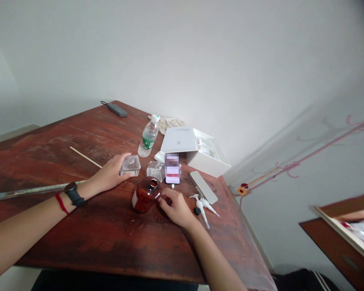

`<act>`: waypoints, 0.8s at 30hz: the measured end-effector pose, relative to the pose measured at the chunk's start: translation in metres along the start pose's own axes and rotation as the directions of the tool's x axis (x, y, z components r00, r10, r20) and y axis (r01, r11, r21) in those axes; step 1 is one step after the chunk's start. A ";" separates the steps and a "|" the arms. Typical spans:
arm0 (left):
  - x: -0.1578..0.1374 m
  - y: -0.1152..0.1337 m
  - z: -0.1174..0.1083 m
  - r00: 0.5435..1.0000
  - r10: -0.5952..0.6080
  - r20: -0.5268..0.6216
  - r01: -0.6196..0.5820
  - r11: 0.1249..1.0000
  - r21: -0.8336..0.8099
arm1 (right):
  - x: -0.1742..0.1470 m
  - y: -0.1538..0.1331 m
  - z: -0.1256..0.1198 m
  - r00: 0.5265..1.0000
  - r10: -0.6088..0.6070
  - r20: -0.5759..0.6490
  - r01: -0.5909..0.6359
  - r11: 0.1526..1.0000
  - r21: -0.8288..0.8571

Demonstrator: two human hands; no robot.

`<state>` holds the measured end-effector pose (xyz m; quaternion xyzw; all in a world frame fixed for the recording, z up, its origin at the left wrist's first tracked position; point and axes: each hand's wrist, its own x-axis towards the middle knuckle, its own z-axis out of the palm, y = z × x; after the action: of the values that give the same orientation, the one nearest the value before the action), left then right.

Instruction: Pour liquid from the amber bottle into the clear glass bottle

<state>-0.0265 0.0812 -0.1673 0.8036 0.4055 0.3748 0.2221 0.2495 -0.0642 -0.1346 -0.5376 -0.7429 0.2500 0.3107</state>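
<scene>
My left hand (117, 171) has its thumb and fingers around a clear square bottle (131, 165) standing on the table. A second clear square bottle (155, 171) stands just to its right. In front of them is a brown amber bottle (144, 198), upright with its mouth uncapped and a pale label on its left side. My right hand (176, 208) is closed at the amber bottle's right shoulder, fingertips partly hidden. Right of that hand lie two white pump heads (202, 210) with a small black cap (197, 211).
A lit phone (172, 169) leans behind the bottles, near an open white box (208, 159). A water bottle (148, 136), a thin stick (85, 157), a long clear-wrapped strip (30, 190), a grey flat case (203, 186) and a dark grey device (117, 109) lie about the wooden table (94, 238).
</scene>
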 end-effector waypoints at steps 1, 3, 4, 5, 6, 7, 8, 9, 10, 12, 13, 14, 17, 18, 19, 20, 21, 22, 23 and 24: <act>0.000 0.000 0.000 1.000 0.001 0.002 -0.001 1.000 0.001 | 0.000 0.000 0.000 1.000 0.000 0.005 0.000 1.000 0.000; 0.000 0.000 0.001 1.000 0.003 0.005 -0.003 1.000 0.005 | 0.000 -0.001 0.000 1.000 -0.002 0.015 0.002 1.000 -0.001; -0.001 0.000 0.001 1.000 0.003 0.005 -0.003 1.000 0.007 | 0.000 -0.002 0.000 1.000 -0.003 0.020 0.003 1.000 -0.001; -0.001 0.000 0.001 1.000 0.002 0.003 -0.002 1.000 0.010 | 0.000 -0.002 0.000 1.000 -0.004 0.023 0.004 1.000 -0.002; -0.001 0.000 0.002 1.000 0.002 0.003 -0.002 1.000 0.013 | 0.000 -0.002 0.000 1.000 -0.005 0.027 0.005 1.000 -0.003; -0.002 0.000 0.002 1.000 0.002 0.003 -0.002 1.000 0.015 | 0.000 -0.002 0.000 1.000 -0.004 0.029 0.005 1.000 -0.004; -0.002 0.000 0.002 1.000 0.002 0.004 -0.002 1.000 0.018 | -0.001 -0.003 0.000 1.000 -0.003 0.030 0.003 1.000 -0.006; -0.002 0.000 0.002 1.000 0.003 0.005 -0.003 1.000 0.020 | -0.001 -0.003 0.000 1.000 -0.001 0.030 0.002 1.000 -0.007; -0.003 0.000 0.002 1.000 0.004 0.007 -0.004 1.000 0.022 | -0.001 -0.003 0.000 1.000 0.001 0.029 0.000 1.000 -0.008; -0.003 0.000 0.002 1.000 0.006 0.012 -0.007 1.000 0.026 | 0.000 -0.003 0.000 1.000 0.005 0.026 -0.005 1.000 -0.010; -0.003 0.000 0.002 1.000 0.008 0.014 -0.008 1.000 0.028 | 0.000 -0.003 0.000 1.000 0.007 0.026 -0.007 1.000 -0.010; -0.003 0.000 0.001 1.000 0.009 0.017 -0.009 1.000 0.030 | 0.000 -0.004 -0.001 1.000 0.009 0.026 -0.008 1.000 -0.009; -0.003 0.001 0.001 1.000 0.008 0.018 -0.009 0.999 0.036 | 0.000 -0.005 -0.001 1.000 0.011 0.029 -0.011 1.000 -0.008; -0.003 0.001 0.001 1.000 0.008 0.018 -0.009 0.999 0.038 | 0.000 -0.005 -0.001 0.999 0.013 0.029 -0.012 1.000 -0.008; -0.003 0.001 0.001 1.000 0.008 0.017 -0.008 0.999 0.039 | 0.000 -0.005 -0.001 0.999 0.014 0.030 -0.014 1.000 -0.009; -0.003 0.001 0.001 1.000 0.008 0.017 -0.008 0.999 0.041 | 0.000 -0.005 -0.001 0.999 0.015 0.030 -0.015 1.000 -0.009; -0.003 0.001 0.001 1.000 0.008 0.019 -0.009 0.999 0.042 | 0.000 -0.005 -0.001 0.999 0.016 0.032 -0.016 1.000 -0.009; -0.002 0.002 0.002 1.000 0.008 0.021 -0.009 0.999 0.044 | 0.000 -0.005 -0.001 0.999 0.017 0.034 -0.017 1.000 -0.008; -0.002 0.002 0.002 1.000 0.008 0.021 -0.009 0.999 0.046 | 0.000 -0.005 -0.001 0.999 0.017 0.037 -0.017 1.000 -0.006; -0.002 0.002 0.002 1.000 0.008 0.022 -0.009 0.999 0.048 | 0.000 -0.005 -0.001 0.999 0.018 0.039 -0.018 1.000 -0.004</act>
<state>-0.0247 0.0784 -0.1683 0.8145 0.4086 0.3571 0.2053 0.2472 -0.0659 -0.1309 -0.5397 -0.7446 0.2617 0.2929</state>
